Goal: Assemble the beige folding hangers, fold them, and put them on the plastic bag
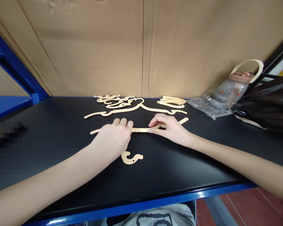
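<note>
Uneven pressure is likely leaving the slender, pale-beige, slotted, apparently plastic strip [141,130] prone to twisting or slipping. It is extending over the smooth black bench [179,166], passing beneath the left hand [114,135], which is gripping it with fingertips hidden, and reaching the right hand [171,127], which is pinching it between thumb and fingers.

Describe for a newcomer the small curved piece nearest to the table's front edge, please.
On the black table, find the person's left hand. Towards the blue front edge, slightly right, lies a small pale hook with a dark hole. Unlike the pieces behind, it lies alone, nearest that edge.
</note>
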`<action>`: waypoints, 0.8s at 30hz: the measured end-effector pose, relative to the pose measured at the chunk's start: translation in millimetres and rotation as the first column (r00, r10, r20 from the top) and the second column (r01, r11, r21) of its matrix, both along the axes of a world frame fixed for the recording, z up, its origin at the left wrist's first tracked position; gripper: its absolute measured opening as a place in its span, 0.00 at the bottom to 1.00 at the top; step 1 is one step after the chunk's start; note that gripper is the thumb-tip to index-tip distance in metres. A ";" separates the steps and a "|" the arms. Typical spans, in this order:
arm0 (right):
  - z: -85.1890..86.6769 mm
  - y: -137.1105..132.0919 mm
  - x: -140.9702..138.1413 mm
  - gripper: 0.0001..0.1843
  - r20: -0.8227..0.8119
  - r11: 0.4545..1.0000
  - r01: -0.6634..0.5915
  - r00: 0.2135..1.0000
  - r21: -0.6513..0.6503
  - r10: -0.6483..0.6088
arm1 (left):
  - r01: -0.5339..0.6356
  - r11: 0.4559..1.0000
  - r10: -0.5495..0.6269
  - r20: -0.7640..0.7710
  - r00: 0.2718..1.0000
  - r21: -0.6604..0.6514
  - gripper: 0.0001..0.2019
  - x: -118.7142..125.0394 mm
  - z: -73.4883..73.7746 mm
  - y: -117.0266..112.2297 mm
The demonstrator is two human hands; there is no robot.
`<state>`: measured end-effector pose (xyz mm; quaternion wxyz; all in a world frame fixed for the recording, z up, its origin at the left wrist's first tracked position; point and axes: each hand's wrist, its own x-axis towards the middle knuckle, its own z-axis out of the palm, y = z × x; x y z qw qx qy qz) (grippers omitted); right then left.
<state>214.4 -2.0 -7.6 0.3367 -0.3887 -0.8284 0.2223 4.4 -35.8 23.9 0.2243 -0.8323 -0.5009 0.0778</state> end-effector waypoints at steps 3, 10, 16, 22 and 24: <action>0.9 0.2 1.1 0.04 -0.001 1.000 0.004 1.000 0.027 -0.004 | -0.029 0.999 0.028 0.016 0.999 0.027 0.08 -4.4 -2.7 1.3; -3.5 4.3 5.6 0.04 -0.044 0.995 0.084 0.996 0.051 -0.081 | 0.015 0.997 -0.018 0.036 0.999 0.082 0.07 -17.5 -4.0 2.8; -2.4 5.7 10.6 0.03 0.105 0.977 0.200 0.973 0.079 -0.208 | -0.071 0.997 0.070 0.024 0.997 0.040 0.08 -19.1 0.2 5.0; -3.8 4.2 8.8 0.03 0.135 0.992 0.054 0.988 0.118 -0.070 | -0.031 0.996 0.028 0.036 0.999 0.082 0.11 -10.9 -2.0 2.3; -3.9 1.8 6.6 0.03 0.130 0.990 0.002 0.991 0.141 -0.021 | 0.024 0.990 -0.036 0.082 0.996 0.142 0.11 -4.6 -4.3 0.3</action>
